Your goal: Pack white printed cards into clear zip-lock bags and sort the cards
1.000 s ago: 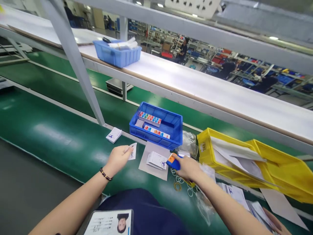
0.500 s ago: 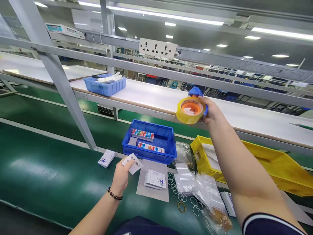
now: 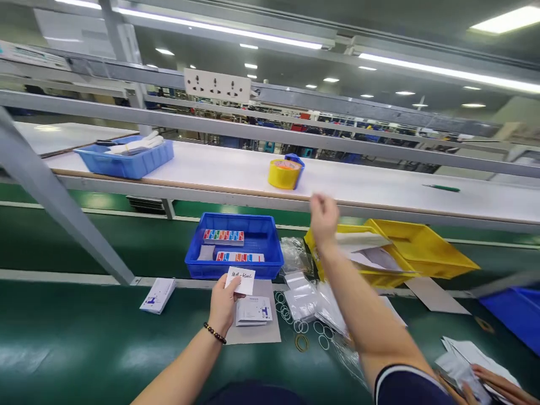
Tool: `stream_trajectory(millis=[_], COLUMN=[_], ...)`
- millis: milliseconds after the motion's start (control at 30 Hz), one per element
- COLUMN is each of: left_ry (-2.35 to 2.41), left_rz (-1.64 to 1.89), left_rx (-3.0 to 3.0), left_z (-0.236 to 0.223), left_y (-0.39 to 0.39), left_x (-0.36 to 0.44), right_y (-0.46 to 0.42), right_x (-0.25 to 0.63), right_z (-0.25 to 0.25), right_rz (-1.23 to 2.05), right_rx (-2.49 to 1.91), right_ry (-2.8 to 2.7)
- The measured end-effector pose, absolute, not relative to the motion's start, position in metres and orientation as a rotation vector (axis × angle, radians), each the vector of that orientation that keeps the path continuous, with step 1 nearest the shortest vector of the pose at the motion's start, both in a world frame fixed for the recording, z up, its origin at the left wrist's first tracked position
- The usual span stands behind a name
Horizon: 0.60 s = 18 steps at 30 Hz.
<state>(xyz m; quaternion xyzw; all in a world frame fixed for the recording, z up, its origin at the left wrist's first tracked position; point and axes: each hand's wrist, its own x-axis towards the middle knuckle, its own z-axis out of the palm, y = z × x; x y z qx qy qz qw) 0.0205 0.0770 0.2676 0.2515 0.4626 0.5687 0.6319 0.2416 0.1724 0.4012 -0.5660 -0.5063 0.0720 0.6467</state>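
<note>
Pinching a small white paper slip, handwritten in black, is the left hand. Whether the blurred right hand is open, I can't tell.

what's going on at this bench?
Someone holds a small handwritten note in the left hand, in front of a blue bin with colorful printed items inside. The right hand, blurred and with nothing visible in it, is raised near the edge of the white shelf. A roll of yellow tape stands on that shelf. White booklets lie on a sheet below the note. At lower right, another person's hands are on white papers.
</note>
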Motion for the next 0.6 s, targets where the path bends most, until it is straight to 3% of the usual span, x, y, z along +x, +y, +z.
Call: stream_trajectory(millis=[100,200,400,600], left_ry=[1.054,1.046,1.087,1.277], left_rz=[1.255,1.173,0.878,0.532], left_rx=[0.602,0.670,0.843,1.012], left_z=[0.260,0.251,0.227,0.155], left_y=[0.078,0.073,0.045,0.018], left_x=[0.058,0.099,0.133,0.052], right_y=[0.095,0.048,0.023,-0.048], right_x=[0.214,0.192,0.277,0.440], right_z=[0.317,0.249,0.203,0.197], right_rz=[1.039,1.235,1.044,0.662], right_rx=[-1.325,-1.370,-1.438,-1.486], right_ry=[-0.875,-0.673,-0.220,0.185])
